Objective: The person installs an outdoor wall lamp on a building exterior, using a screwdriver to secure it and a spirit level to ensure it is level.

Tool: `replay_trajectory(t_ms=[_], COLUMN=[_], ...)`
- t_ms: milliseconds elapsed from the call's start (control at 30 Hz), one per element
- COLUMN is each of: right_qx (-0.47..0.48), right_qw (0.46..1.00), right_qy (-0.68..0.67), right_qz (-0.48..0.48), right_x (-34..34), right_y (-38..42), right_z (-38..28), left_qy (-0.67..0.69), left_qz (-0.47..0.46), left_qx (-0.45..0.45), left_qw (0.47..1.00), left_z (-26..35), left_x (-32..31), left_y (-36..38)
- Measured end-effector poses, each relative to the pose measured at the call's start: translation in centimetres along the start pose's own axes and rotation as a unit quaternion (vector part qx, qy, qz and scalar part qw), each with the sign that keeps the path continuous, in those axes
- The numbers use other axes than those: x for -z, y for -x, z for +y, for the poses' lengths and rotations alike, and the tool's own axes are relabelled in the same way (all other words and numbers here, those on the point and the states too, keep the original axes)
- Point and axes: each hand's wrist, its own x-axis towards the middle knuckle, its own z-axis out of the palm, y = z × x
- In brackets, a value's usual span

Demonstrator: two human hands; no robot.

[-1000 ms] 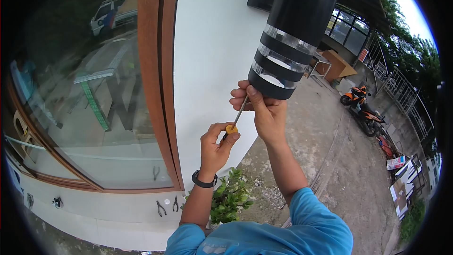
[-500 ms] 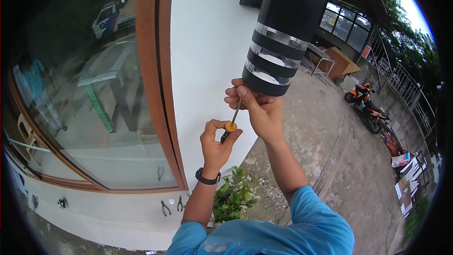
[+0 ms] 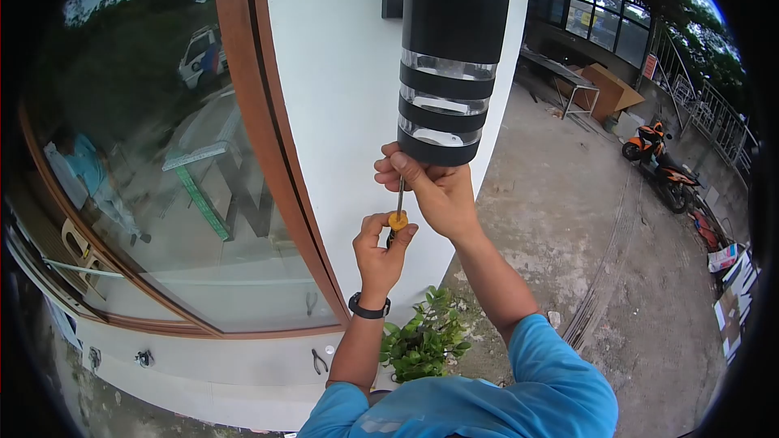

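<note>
A black cylindrical wall lamp with clear bands round its lower part hangs on the white wall. Under it, my left hand pinches the yellow-and-black handle of a screwdriver, whose metal shaft points up at the lamp's bottom. My right hand is raised against the lamp's lower rim, thumb and fingers closed around the upper end of the shaft. The screwdriver's tip is hidden behind those fingers.
A brown-framed glass window stands to the left. Pliers lie on the white ledge, and a leafy plant grows below my arms. At right are a motorcycle and a metal-legged table.
My view has turned, so the lamp and right hand appear further left and the motorcycle further right. Both hands keep their grip, and the screwdriver appears more upright.
</note>
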Motion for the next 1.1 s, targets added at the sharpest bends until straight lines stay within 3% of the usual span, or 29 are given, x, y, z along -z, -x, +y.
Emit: replay_trajectory(t_ms=[67,167,233,267,333,433,500,533,700,767,867,900,967,1100], right_qx=[-0.005,-0.005,0.005,-0.034,0.013,0.028,0.058,0.077,0.121,0.133,0.122,0.121,0.132,-0.114], right_qw=[1.0,1.0,1.0,0.998,0.996,0.979,0.963,0.954,0.944,0.947,0.93,0.941,0.965,0.963], right_qy=[-0.013,-0.023,-0.023,0.014,-0.03,-0.173,-0.251,-0.266,-0.28,-0.273,-0.333,-0.308,-0.183,-0.178], right_qz=[-0.005,-0.012,-0.012,-0.053,-0.081,-0.109,-0.083,-0.113,-0.129,-0.103,-0.101,-0.074,-0.132,-0.168], right_x=[0.1,0.2,0.2,0.8,1.9,3.4,3.3,3.5,3.0,2.8,2.7,2.1,2.8,3.6], right_y=[-0.1,0.0,-0.1,-0.2,0.2,-0.1,-0.6,-1.2,-1.6,-1.7,-1.9,-1.6,-0.3,9.1], right_z=[0.0,0.1,0.2,0.2,1.2,3.0,3.4,3.3,3.4,3.3,4.0,4.0,5.8,16.0], left_qy=[-0.025,0.003,0.032,0.071,0.098,0.079,0.089,0.083,0.077,0.036,-0.031,-0.026,-0.089,-0.212], left_qz=[0.01,0.031,-0.013,-0.039,-0.102,-0.069,-0.052,-0.052,-0.043,-0.052,-0.072,-0.066,-0.052,0.047], left_qx=[-0.028,0.025,0.037,0.063,0.086,0.118,0.092,0.087,0.201,0.218,0.314,0.331,0.379,0.514], left_qw=[0.999,0.999,0.999,0.995,0.986,0.987,0.99,0.991,0.976,0.974,0.946,0.941,0.919,0.83], left_z=[-0.2,0.3,0.1,0.4,0.1,-2.8,-4.3,-5.0,-7.9,-8.6,-9.0,-9.1,-9.4,-10.1], left_x=[-0.2,-0.5,-0.1,0.1,0.9,1.5,1.1,1.0,2.9,4.8,9.3,10.8,14.3,22.0], left_y=[0.1,0.3,0.0,-0.2,-0.1,2.1,2.5,2.7,9.4,13.6,20.5,22.6,27.3,37.4])
